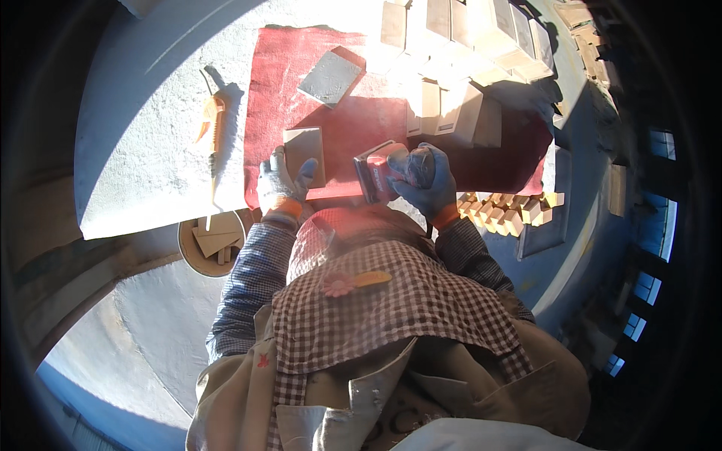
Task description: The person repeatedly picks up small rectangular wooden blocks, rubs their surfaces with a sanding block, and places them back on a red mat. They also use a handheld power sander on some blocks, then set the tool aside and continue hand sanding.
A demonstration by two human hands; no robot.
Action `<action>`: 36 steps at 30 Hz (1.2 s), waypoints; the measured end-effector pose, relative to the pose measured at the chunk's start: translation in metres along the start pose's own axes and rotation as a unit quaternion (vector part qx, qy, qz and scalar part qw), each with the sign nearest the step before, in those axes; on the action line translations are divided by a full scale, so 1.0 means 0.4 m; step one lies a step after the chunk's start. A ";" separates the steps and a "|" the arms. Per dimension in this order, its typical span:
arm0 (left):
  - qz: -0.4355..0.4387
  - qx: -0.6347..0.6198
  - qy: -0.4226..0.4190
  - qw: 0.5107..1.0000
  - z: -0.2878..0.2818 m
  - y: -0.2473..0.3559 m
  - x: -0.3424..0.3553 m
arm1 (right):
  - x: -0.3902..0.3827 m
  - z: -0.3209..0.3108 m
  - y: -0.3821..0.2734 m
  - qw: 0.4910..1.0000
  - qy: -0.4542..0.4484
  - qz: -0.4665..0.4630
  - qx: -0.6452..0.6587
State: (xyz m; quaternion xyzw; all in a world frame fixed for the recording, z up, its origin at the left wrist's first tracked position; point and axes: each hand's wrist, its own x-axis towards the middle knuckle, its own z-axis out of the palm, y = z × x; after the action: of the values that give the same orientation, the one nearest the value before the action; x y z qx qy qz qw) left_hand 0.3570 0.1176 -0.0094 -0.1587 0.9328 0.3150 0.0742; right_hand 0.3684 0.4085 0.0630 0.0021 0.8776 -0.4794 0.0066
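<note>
My right hand (430,180), in a grey glove with an orange cuff, is wrapped round the dark grip of a red electric sander (382,171). The sander is tilted, its flat pad turned toward the left. In the other glove, my left hand (283,182) grips the lower left side of a flat wooden block (310,150), thumb over its face and fingers along its edge. A gap separates sander and block. Both lie over a red cloth (274,83) on the table. Beyond the block rests a grey square slab (331,77).
Wooden blocks (440,105) stand stacked at the far right in bright sun. Small wooden pieces (504,213) sit in rows beside my right forearm. An orange-handled tool (213,116) lies on the pale table's left. Below its edge, a round bin (186,248) holds wood scraps.
</note>
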 end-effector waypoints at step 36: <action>-0.049 -0.409 -0.126 0.903 0.148 -0.041 0.094 | -0.082 0.151 -0.075 0.965 0.058 -0.159 -0.202</action>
State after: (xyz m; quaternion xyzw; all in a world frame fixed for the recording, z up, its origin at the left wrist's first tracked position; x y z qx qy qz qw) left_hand 0.3296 0.1321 -0.0744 -0.1792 0.6960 0.6820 0.1354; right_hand 0.4016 0.3413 0.0561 -0.1111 0.9440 -0.2865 -0.1199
